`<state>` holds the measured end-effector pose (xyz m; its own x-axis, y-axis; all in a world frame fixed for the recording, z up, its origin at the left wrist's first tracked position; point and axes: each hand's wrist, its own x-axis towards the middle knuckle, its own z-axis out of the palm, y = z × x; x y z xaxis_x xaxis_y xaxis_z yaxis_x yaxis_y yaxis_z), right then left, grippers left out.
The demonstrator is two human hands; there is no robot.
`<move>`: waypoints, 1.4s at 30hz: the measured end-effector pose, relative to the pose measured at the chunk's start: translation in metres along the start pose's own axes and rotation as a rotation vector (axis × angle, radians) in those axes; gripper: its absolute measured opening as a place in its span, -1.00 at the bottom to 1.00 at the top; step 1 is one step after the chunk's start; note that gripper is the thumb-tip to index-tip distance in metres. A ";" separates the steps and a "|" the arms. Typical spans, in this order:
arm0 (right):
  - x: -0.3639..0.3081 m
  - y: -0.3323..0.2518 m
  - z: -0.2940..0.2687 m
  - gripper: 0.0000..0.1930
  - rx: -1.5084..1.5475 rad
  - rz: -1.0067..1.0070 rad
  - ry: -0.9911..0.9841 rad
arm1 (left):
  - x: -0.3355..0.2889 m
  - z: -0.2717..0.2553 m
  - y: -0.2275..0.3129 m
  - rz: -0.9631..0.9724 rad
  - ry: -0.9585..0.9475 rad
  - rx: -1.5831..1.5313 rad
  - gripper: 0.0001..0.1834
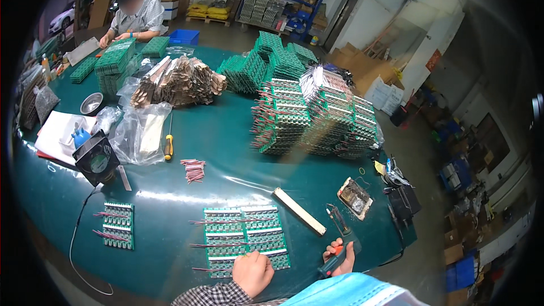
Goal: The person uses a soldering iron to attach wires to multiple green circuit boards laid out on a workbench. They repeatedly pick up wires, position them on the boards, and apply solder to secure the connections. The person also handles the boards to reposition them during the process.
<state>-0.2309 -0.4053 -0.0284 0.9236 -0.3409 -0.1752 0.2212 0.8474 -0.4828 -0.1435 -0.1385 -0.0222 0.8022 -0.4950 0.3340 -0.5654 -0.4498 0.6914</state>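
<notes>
My left hand [252, 272] is closed and rests on the lower edge of a green circuit board panel [245, 231]; its fingertips are hidden, so what they hold cannot be made out. Red and dark wires stick out from the panel's left side. In my right hand [347, 256] is a dark green soldering gun [335, 262] with a red trigger, its metal tip pointing up and away. Just beyond it lies a small tray of dark, burnt-looking residue [356, 198]. A pale bar [299, 211] lies slantwise between panel and tray.
Left are a smaller wired board [118, 226] and a black fan [97, 158] with a cable. Cut wires [194, 170] and a yellow screwdriver [169, 146] lie mid-table. Tall stacks of wired boards [311, 116] stand beyond. Across the table sits another person [136, 14].
</notes>
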 end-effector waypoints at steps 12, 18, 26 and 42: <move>0.000 0.000 -0.001 -0.64 -0.016 -0.013 0.004 | 0.001 0.001 0.002 -0.021 -0.004 0.014 -0.89; 0.000 0.000 0.003 -0.64 -0.035 -0.016 0.020 | 0.003 -0.002 0.005 -0.039 0.005 0.020 -0.88; -0.002 -0.001 0.004 -0.64 -0.050 -0.027 0.032 | 0.004 -0.001 0.003 -0.019 -0.012 -0.012 -0.89; 0.001 0.000 0.001 -0.65 -0.060 -0.034 0.012 | 0.002 0.004 0.000 -0.050 0.012 0.004 -0.87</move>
<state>-0.2298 -0.4052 -0.0275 0.9121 -0.3743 -0.1675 0.2332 0.8093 -0.5391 -0.1426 -0.1421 -0.0238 0.8317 -0.4627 0.3069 -0.5254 -0.4768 0.7047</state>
